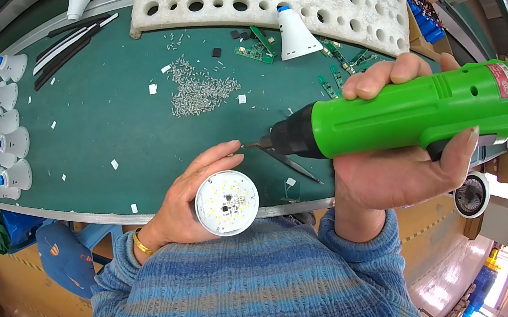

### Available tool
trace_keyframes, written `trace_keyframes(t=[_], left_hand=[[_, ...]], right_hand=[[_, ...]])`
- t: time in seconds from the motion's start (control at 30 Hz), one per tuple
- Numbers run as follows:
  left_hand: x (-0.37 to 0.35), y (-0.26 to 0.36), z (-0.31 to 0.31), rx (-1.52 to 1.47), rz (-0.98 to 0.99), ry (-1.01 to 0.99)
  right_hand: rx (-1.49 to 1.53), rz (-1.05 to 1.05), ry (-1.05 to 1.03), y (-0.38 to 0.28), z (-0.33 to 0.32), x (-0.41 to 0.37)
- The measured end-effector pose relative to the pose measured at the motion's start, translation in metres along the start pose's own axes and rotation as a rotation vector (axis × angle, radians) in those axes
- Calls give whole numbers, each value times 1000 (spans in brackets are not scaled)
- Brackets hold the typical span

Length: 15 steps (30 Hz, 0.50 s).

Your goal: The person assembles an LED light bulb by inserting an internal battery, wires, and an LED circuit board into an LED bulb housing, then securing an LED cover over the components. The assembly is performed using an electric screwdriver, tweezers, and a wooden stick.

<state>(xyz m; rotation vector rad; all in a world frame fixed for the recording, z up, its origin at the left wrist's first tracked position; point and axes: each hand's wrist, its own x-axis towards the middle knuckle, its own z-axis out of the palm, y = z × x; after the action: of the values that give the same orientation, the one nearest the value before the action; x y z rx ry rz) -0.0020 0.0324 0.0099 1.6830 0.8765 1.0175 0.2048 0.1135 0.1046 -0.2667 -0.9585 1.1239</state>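
My right hand is wrapped round a green electric screwdriver with a black nose. Its bit points left and ends close to the fingertips of my left hand; whether a screw sits on the tip I cannot make out. In my left hand is a white LED bulb, its round board with yellow LEDs facing up. Beyond both hands lies a heap of small screws on the green mat. Dark tweezers rest under the screwdriver's nose.
A white foam board with holes spans the back, with bulbs standing in it. One bulb housing leans at its front edge, among green circuit boards. Several housings line the left edge. Black and white strips lie back left.
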Motion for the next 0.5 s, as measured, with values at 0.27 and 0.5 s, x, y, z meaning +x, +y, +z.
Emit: trace_keyframes(t=[0.27,0.5], left_hand=[[0,-8,0,-274,-122,-53],[-3,-7,7,-417,-243,-125]], right_hand=[[78,63,-73,-16,3,4],[97,117,-133,-8,24,3]])
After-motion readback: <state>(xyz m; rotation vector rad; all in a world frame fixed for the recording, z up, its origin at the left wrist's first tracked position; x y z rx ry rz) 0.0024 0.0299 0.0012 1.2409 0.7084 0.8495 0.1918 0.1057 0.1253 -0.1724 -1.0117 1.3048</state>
